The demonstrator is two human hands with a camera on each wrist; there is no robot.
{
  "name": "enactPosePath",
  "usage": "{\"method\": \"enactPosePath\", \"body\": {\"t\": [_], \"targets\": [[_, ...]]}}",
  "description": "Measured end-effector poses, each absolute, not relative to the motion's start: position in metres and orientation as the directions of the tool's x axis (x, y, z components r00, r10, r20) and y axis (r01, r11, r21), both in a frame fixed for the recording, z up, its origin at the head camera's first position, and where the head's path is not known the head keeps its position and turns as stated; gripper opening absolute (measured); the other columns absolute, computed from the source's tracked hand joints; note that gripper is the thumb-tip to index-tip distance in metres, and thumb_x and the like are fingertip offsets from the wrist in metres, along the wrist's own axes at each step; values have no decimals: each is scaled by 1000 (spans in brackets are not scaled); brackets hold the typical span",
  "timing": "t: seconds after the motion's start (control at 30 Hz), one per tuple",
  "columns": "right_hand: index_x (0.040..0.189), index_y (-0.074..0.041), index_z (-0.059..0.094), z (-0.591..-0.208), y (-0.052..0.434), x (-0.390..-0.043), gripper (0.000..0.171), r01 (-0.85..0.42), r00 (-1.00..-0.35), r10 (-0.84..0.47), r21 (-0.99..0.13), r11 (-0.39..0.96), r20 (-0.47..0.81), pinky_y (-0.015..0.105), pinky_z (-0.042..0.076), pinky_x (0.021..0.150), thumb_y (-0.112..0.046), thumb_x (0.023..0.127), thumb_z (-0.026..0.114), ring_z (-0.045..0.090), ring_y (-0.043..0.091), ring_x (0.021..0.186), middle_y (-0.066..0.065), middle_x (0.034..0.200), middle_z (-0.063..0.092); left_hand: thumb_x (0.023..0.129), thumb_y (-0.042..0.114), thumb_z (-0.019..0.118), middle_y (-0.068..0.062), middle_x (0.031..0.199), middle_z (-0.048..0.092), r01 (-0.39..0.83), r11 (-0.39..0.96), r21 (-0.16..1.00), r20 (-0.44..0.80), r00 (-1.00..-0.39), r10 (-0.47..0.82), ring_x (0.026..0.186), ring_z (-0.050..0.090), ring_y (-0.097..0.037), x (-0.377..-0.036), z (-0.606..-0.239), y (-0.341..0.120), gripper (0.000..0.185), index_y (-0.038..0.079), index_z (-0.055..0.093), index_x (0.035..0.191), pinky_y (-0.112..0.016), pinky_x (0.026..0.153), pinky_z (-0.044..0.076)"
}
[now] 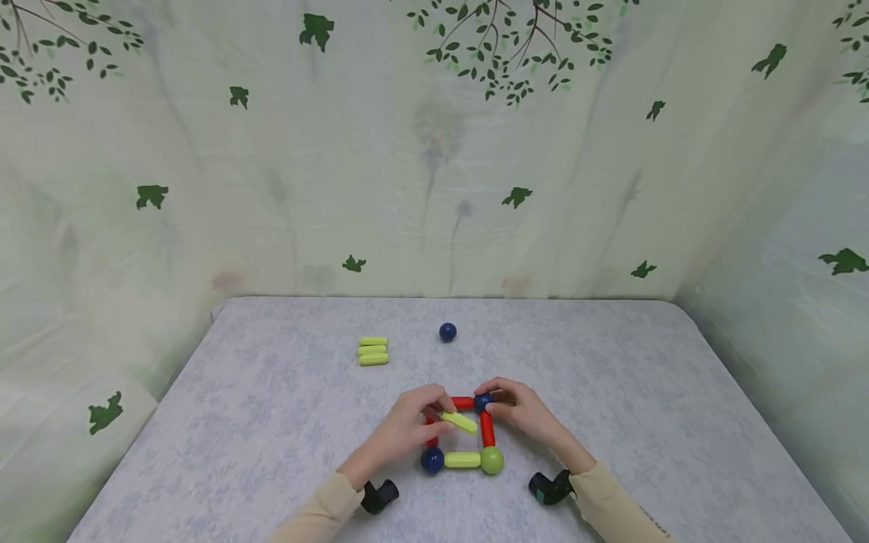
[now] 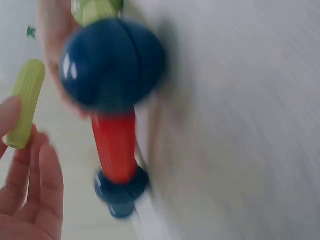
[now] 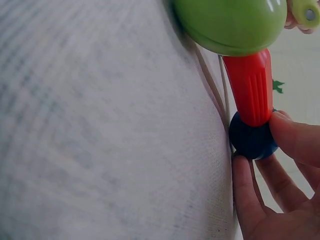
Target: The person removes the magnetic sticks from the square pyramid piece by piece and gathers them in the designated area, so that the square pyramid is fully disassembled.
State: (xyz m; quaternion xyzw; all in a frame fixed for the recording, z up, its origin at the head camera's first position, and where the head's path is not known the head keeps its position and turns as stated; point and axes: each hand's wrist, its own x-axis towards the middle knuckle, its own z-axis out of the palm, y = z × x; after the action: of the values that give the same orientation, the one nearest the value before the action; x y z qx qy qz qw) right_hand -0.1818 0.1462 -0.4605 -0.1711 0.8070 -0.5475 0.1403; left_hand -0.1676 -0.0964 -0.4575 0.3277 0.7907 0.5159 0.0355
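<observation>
My left hand [image 1: 414, 424] pinches a yellow-green magnetic rod [image 1: 460, 422] between thumb and fingers, tilted over a square of rods and balls. The far right corner is a blue ball [image 1: 483, 402], which my right hand [image 1: 521, 409] grips with thumb and fingertips. From it a red rod [image 1: 487, 429] runs to the green ball [image 1: 492, 460] at the near right corner. A second yellow-green rod [image 1: 462, 460] joins that to the near left blue ball [image 1: 431, 460]. Red rods form the left and far sides. The far left ball [image 2: 121, 185], hidden behind my left hand in the head view, shows in the left wrist view.
Three loose yellow-green rods [image 1: 373, 351] lie side by side beyond the square, to the left. Further back is a single blue ball [image 1: 447, 332]. The grey table [image 1: 611, 362] meets a leaf-patterned curtain [image 1: 380, 188] at its far edge.
</observation>
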Motion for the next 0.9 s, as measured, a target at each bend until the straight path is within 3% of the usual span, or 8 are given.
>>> {"method": "enactPosePath", "body": {"t": [0.17,0.33,0.53,0.9], "targets": [[115,-6,64,-479,150,-189,23,-132,-908,-419,-925,356,-32,43,48,88,-3,93,57,56,29,107,9,116,61,82,3,74,3,93,65,418,339,843,276,-877,394,85,60,-14,-180,-464,-127,18,12,63,93,-29,76,52],[115,-8,64,-484,152,-191,23,-134,-906,-422,-928,348,-27,40,47,88,-5,93,58,56,28,107,8,116,61,78,-2,76,-3,93,65,266,452,851,220,-963,154,88,61,-19,-196,-468,-161,20,9,64,90,-28,76,52],[115,-5,64,-480,150,-189,23,-133,-907,-420,-926,352,-29,44,47,89,-2,93,57,56,30,107,10,116,60,77,-4,76,-11,95,63,168,569,805,189,-982,23,87,61,-25,-218,-472,-186,21,4,61,89,-34,75,52],[114,2,62,-444,143,-173,24,-119,-906,-421,-929,352,-43,47,47,90,4,92,55,54,37,109,17,116,59,75,-5,74,-12,90,62,88,664,743,141,-990,-26,82,58,-25,-243,-476,-194,19,2,59,85,-39,73,49]]}}
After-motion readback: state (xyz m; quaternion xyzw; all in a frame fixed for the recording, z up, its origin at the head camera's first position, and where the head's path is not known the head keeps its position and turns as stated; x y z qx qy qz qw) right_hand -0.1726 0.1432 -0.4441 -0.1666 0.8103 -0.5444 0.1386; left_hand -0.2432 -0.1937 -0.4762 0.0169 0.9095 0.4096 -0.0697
